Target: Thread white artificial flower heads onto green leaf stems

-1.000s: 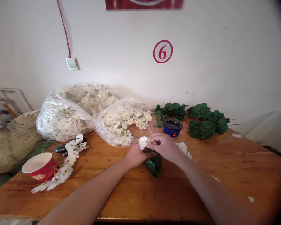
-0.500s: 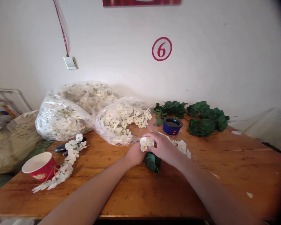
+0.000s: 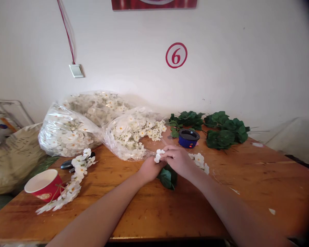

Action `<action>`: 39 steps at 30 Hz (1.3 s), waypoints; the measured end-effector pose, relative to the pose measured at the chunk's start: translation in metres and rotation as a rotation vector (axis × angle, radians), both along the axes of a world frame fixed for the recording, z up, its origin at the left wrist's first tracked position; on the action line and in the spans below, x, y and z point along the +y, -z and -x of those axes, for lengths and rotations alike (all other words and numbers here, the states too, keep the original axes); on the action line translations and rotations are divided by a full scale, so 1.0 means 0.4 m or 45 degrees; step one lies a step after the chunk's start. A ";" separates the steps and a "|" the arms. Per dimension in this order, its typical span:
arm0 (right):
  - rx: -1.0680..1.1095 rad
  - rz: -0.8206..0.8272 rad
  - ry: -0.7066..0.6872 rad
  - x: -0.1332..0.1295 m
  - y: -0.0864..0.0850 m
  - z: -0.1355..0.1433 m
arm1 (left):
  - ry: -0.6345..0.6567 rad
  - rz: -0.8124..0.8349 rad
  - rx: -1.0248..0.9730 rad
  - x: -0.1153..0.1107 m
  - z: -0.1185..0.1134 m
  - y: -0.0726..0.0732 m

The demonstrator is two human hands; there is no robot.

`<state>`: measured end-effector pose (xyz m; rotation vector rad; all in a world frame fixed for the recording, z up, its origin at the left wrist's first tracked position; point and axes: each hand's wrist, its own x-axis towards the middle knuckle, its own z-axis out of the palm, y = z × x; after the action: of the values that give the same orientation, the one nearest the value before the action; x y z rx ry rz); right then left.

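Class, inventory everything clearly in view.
Table: one, brown, below
Picture: one, red, above
Circled 6: one, red, wall
Switch: one, pale, wall
Cord: uncounted, red, above switch
Bags of white flowers: uncounted, clear, back left
Leaf bunches: several, green, back right
Pot: one, blue, near bunches
Cup: one, red, left
Sprays: two, white, left and right
Dark objects: uncounted, black, behind cup
Sack: one, beige, far left
Held blossoms: uncounted, white, centre
Leaves: uncounted, green, below blossoms
Left hand, right hand: two, bare, centre
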<state>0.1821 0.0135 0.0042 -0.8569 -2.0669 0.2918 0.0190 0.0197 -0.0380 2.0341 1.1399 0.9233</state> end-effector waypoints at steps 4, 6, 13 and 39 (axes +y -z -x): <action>0.397 0.027 0.206 0.029 -0.084 -0.067 | -0.020 0.189 -0.060 -0.011 0.001 -0.006; 0.548 0.074 0.252 0.069 -0.128 -0.117 | -0.043 0.182 -0.046 -0.013 0.001 -0.007; 0.426 0.328 0.633 0.272 -0.181 -0.259 | -0.059 0.123 0.065 -0.009 0.000 0.000; 0.534 0.661 -0.131 0.001 0.011 -0.022 | 0.213 0.017 -0.339 -0.016 -0.003 -0.001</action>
<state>0.1909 0.0139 -0.0004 -0.8953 -1.6591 1.0074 0.0202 0.0135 -0.0375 1.8944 0.8182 1.0602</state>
